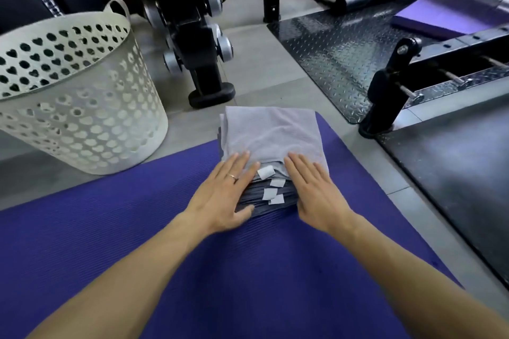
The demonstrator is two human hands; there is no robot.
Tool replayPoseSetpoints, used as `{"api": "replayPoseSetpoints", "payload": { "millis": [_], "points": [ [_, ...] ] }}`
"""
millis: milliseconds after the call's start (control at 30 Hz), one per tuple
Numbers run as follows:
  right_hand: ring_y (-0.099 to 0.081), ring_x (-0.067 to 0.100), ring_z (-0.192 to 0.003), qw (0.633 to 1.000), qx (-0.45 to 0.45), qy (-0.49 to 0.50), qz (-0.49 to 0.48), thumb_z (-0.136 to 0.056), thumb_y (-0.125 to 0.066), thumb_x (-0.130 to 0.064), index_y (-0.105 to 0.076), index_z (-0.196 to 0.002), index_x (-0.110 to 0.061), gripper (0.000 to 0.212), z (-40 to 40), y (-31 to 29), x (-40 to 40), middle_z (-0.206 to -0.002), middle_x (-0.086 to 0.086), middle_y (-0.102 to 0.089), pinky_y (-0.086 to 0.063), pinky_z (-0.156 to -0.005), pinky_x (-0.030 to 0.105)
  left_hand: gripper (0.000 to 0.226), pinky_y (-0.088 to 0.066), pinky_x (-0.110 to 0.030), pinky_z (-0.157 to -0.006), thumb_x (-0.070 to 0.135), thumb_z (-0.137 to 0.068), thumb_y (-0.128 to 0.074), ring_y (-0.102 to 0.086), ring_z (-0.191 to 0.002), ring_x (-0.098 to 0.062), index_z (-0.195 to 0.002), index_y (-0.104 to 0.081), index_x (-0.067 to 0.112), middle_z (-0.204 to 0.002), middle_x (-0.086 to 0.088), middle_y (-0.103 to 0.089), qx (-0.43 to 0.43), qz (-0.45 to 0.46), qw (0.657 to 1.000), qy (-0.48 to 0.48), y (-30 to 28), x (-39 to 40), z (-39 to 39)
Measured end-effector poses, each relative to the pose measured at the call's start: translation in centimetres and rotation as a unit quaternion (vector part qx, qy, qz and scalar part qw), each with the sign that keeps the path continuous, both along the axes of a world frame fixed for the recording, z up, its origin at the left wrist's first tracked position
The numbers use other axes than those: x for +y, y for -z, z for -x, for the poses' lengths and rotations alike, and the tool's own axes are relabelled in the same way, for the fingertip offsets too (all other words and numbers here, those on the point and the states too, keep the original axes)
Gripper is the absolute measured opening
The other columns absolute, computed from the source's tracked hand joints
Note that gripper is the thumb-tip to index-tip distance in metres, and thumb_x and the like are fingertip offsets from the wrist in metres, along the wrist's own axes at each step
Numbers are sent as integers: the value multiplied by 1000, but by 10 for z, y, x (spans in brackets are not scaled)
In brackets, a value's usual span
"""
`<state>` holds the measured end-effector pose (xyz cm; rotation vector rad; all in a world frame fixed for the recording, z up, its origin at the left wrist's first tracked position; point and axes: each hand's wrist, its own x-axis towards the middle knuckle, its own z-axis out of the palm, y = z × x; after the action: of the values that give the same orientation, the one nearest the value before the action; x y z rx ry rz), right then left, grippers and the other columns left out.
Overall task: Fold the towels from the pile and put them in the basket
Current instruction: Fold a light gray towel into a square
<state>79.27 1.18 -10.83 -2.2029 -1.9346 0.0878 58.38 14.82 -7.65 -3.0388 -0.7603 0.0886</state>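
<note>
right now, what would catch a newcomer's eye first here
A stack of folded grey towels sits on a purple mat, with the left hand and right hand resting flat on its near edge. To the left, a white basket with heart-shaped holes stands on the floor.

Single head-worn wide-angle view, looking forward and down, close above the purple mat (192,270), white basket (82,118) off its far-left corner

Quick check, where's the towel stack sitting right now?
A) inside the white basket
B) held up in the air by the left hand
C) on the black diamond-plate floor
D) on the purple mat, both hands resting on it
D: the towel stack lies on the purple mat, with the left hand and right hand flat on its near edge; the basket stands apart to the left.
</note>
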Motion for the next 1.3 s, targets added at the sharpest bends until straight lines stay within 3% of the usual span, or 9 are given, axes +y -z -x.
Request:
{"api": "replayPoseSetpoints", "payload": {
  "millis": [133,267,367,400,467,567,733,833,1300],
  "points": [
    [-19,26,-150,999,-42,10,19,-71,-56,-4,-20,-156,-8,93,4,22,-12,-163,7,-17,-19,-122,43,86,-1,-37,-124,54,-90,-43,11,-152,-19,-157,4,28,-165,0,13,13,4,999,35,18,1,19],
    [-19,28,-150,999,-31,-3,21,-76,-52,-16,-28,-154,-7,82,-3,17,-18,-163,10,-19,-22,-121,46,60,-10,-36,-123,50,-94,-30,-27,-147,-15,-145,-44,24,-158,1,-33,-63,52,996,21,7,6,24],
    [-18,30,-150,997,63,21,-30,-93,-31,-35,-36,-149,-12,61,3,-2,6,-162,10,-23,-20,-121,46,39,-40,-41,-97,37,-95,-35,-62,-99,-28,-90,-65,13,-97,-3,-68,-170,9,985,7,-21,13,-16],
    [-15,28,-151,994,100,39,-35,-97,-22,-42,-34,-150,-16,61,5,-8,18,-162,8,-22,-18,-121,44,35,-43,-41,-90,33,-95,-37,-60,-96,-30,-85,-63,11,-93,-5,-66,-187,-16,982,7,-27,17,-33],
    [-13,24,-151,989,133,60,-25,-99,-10,-50,-31,-152,-20,65,10,-13,36,-163,5,-21,-17,-122,41,31,-40,-47,-102,29,-95,-43,-50,-124,-34,-107,-65,10,-126,-14,-60,-185,-38,982,-20,-35,30,-66],
    [-11,19,-152,992,117,55,-1,-97,-3,-52,-28,-154,-23,69,10,-7,37,-163,0,-20,-9,-121,36,56,-5,-46,-123,41,-103,-33,0,-152,-30,-153,-28,17,-165,-11,-5,-55,-18,995,-81,-26,52,-94],
    [2,16,-153,989,112,87,30,-88,8,-60,-16,-157,-25,81,-10,-6,42,-166,-1,-6,3,-122,34,67,10,-46,-122,55,-99,-6,19,-150,-25,-158,2,23,-164,-4,18,-27,8,992,-124,17,58,-75],
    [5,20,-153,991,87,104,19,-99,-6,-55,-11,-158,-24,67,-13,-12,77,-166,3,-1,3,-122,38,72,13,-46,-121,59,-94,1,24,-149,-23,-157,6,24,-163,-4,22,-42,10,991,-126,28,51,-64],
    [5,22,-153,989,22,132,67,-101,-9,-56,0,-158,-19,69,-2,6,99,-166,6,4,2,-123,39,73,9,-42,-122,64,-97,-8,26,-148,-21,-155,16,27,-160,2,30,-53,80,977,-192,34,63,-45]
  ]
}}
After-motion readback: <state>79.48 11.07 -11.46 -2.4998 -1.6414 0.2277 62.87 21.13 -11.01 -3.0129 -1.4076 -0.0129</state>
